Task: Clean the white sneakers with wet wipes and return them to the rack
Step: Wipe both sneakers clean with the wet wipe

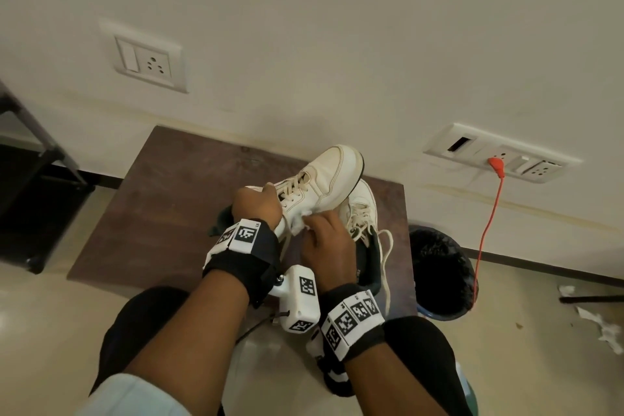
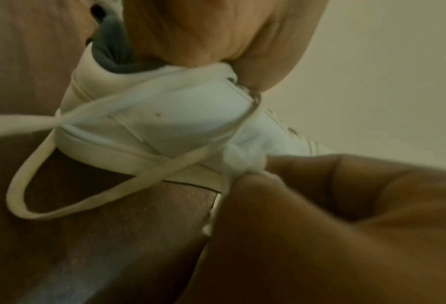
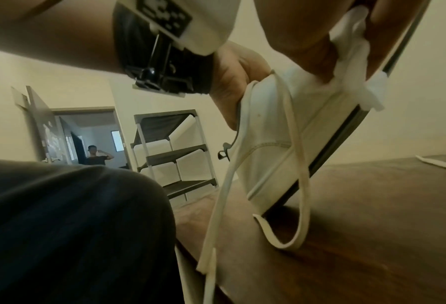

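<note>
Fingers (image 1: 317,223) on scuffed white sneaker (image 1: 324,179)

cream wall (image 1: 337,27) with two socket plates (image 1: 148,61), an orange cord (image 1: 486,230) plugged into the right one; pale tiled floor (image 1: 40,314); black bin (image 1: 439,273) off the brown table's (image 1: 162,213) right edge.

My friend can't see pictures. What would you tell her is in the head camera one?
A person's left hand holds a white sneaker tilted up over a brown table, while the right hand rubs its side with a white wipe. A second sneaker lies beside it, and a black bin stands to the right.
</note>
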A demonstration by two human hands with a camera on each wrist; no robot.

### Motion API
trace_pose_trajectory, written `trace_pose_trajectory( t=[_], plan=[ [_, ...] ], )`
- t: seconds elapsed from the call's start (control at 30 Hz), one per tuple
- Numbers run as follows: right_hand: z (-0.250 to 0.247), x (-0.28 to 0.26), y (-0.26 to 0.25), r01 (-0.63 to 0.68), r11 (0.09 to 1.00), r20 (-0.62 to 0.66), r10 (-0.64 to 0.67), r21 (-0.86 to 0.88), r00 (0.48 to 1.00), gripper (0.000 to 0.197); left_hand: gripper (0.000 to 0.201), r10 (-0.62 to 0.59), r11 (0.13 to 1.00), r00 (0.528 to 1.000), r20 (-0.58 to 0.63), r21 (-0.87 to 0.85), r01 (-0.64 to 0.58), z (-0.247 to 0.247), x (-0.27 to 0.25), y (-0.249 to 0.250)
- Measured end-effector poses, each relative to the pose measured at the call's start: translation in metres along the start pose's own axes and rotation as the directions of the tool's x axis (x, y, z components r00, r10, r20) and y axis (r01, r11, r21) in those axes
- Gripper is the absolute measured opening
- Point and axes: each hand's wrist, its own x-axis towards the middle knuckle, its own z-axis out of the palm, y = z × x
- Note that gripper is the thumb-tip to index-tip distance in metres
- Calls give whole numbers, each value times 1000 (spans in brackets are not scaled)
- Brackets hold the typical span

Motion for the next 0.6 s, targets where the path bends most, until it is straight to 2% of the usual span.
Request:
trace_pose_trajectory(
  t=[0.1,0.17,0.23,0.33,0.5,0.6],
  plan=[
    [-16,8,0,-9,999,-93,4,-49,996,25,43,-35,999,999,-19,24,35,7,-1,-2],
    [-25,19,5,-59,996,-148,49,-64,988,14,46,-37,998,999,-4,57,37,11,-4,-3],
    [-31,33,10,-122,989,-154,109,-79,982,15,45,-14,995,1000,-3,100,14,13,-7,-8],
    [-25,38,10,-194,963,31,203,-186,979,20,46,2,988,1000,-5,157,-1,9,-11,-17],
    [-1,10,-1,-53,981,279,105,-189,954,21,44,49,964,999,-19,262,-42,-15,5,-20],
    [12,-1,-7,21,986,467,61,-168,882,19,44,105,906,994,6,411,-98,-32,16,-19]
  ],
)
